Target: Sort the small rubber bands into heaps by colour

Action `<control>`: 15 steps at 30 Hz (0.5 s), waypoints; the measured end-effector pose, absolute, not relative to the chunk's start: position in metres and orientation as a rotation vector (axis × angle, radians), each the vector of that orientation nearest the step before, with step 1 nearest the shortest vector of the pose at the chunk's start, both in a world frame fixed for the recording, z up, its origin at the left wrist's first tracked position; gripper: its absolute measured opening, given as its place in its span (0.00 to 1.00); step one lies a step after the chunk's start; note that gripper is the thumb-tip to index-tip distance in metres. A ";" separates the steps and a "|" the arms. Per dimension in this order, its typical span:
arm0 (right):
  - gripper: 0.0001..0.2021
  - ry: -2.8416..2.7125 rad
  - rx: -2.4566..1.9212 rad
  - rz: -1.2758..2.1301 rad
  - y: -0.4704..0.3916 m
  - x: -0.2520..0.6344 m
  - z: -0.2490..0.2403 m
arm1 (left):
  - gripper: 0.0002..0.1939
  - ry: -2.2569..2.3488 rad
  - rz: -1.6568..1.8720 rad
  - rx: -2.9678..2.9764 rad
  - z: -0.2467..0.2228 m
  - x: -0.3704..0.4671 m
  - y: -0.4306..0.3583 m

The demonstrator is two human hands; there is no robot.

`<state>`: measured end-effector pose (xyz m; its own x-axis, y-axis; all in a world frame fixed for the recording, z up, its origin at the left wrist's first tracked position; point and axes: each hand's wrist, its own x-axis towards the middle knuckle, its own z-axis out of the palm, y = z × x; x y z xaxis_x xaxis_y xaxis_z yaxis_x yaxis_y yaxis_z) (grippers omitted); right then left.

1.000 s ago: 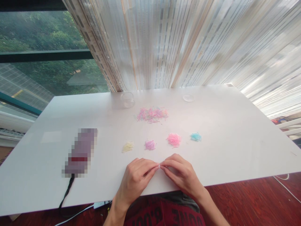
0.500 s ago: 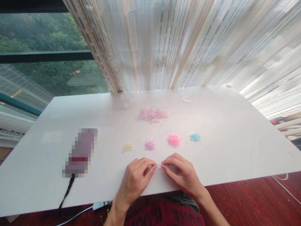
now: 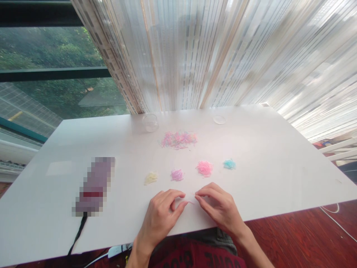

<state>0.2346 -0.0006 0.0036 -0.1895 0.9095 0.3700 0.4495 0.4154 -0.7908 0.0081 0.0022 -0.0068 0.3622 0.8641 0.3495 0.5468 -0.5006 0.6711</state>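
Note:
My left hand [image 3: 166, 209] rests low over the table, thumb and forefinger parted by a small gap. A thin pink strand [image 3: 190, 202] lies at its thumb tip. Facing it, my right hand [image 3: 219, 204] pinches a tiny pale strand [image 3: 193, 194] at its fingertips; the strand is too fine to make out well. Beyond the hands are small piles of short thin strands: pale yellow [image 3: 151, 178], purple [image 3: 177, 174], bright pink [image 3: 204, 168] and blue [image 3: 229, 164]. A larger mixed-colour pile [image 3: 179, 140] lies farther back.
A clear round container [image 3: 151, 123] stands at the back of the white table [image 3: 264, 160], with a clear lid [image 3: 219, 119] to its right. At left lies a blurred-out purple object [image 3: 96, 182] with a black strap [image 3: 78, 234]. A striped curtain [image 3: 178, 56] hangs behind.
My left thumb and forefinger have come apart from their pinch. The hands have drawn slightly away from each other. The view has shifted a little; the piles look unchanged.

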 end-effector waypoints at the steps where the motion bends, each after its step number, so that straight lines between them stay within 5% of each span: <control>1: 0.05 -1.772 -1.213 0.629 0.002 0.238 0.005 | 0.04 1.231 0.947 2.199 -0.006 0.009 0.002; 15: 0.16 -1.446 -1.632 0.533 0.042 0.263 0.004 | 0.10 1.210 0.883 2.338 -0.006 0.013 0.002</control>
